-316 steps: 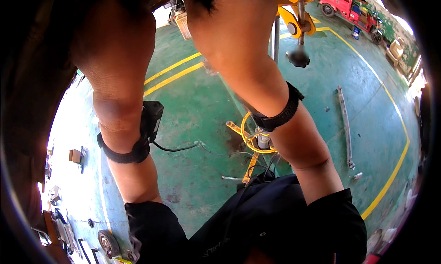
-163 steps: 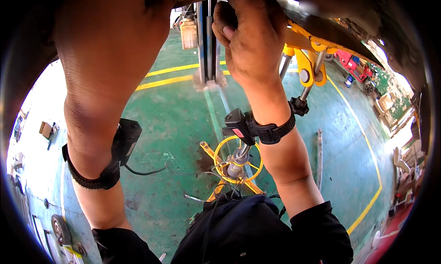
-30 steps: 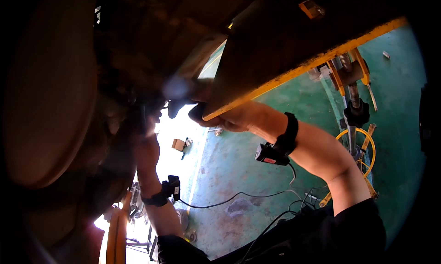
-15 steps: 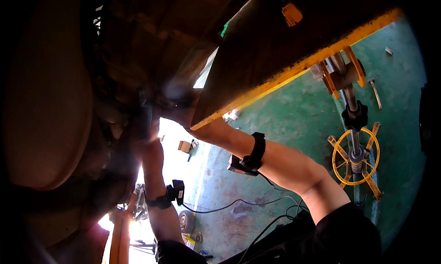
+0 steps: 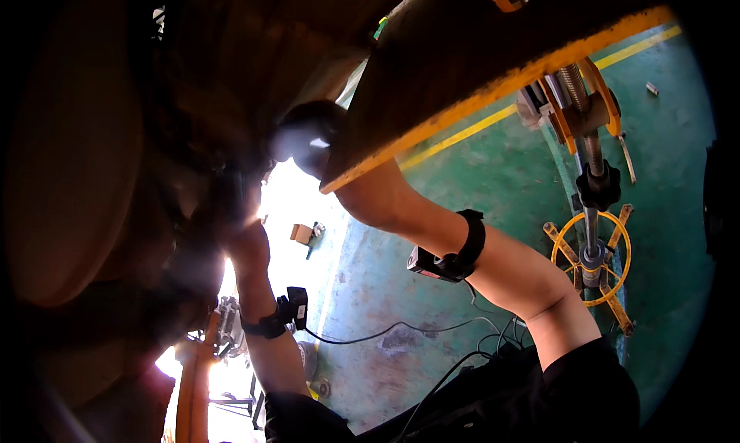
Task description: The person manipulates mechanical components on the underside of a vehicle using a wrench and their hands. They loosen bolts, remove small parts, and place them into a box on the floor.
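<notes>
My left hand (image 5: 248, 239) reaches up into the dark vehicle underside (image 5: 193, 73); its fingers are lost in shadow and glare. My right hand (image 5: 366, 185) is raised at the lower tip of a dark plate with a worn yellow edge (image 5: 493, 100), which partly covers it; a hazy shine lies around that spot, and I cannot make out its fingers or what they touch. A large smooth rounded part (image 5: 73, 196) fills the left. Both forearms carry black strapped boxes (image 5: 295, 308) with cables running down past my body.
At right, a yellow bracket (image 5: 609, 96) carries a threaded rod with a black star knob (image 5: 597, 187), above a yellow-wheeled jack stand (image 5: 630, 258) on the green floor. A cardboard box (image 5: 301, 233) lies on the bright floor. An orange post (image 5: 193, 389) stands at lower left.
Over the last second my right arm has dipped, then shifted back up and right. My left arm stays raised. Compared with earlier, my view has swung into the dark underside beside the plate.
</notes>
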Motion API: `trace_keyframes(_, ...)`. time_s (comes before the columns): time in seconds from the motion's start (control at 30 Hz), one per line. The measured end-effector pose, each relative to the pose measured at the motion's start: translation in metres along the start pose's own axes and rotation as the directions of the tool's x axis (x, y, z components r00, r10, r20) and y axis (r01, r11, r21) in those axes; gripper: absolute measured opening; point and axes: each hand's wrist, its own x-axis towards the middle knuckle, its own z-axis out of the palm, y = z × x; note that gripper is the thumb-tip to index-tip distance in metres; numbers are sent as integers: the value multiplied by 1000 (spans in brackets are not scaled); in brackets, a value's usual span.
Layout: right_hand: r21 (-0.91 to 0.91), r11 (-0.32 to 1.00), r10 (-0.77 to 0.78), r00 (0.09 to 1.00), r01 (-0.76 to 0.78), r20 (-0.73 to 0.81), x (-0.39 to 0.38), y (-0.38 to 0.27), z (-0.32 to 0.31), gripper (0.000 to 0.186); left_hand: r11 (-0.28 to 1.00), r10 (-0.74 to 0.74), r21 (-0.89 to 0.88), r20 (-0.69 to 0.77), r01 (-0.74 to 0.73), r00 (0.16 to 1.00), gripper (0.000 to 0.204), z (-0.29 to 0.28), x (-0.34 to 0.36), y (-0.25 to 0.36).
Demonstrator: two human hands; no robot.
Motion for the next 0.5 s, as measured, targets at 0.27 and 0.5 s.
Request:
trace_keyframes(0.27, 199, 977, 38, 981, -76, 191, 4, 8, -4, 23, 867, -15, -498, -33, -3, 999, 53, 11, 0, -18)
trace_keyframes(0.5, 547, 727, 203, 891, -416, 407, 8, -13, 2, 12, 986, 151, -40, -191, -161, 970, 42, 8, -10, -39)
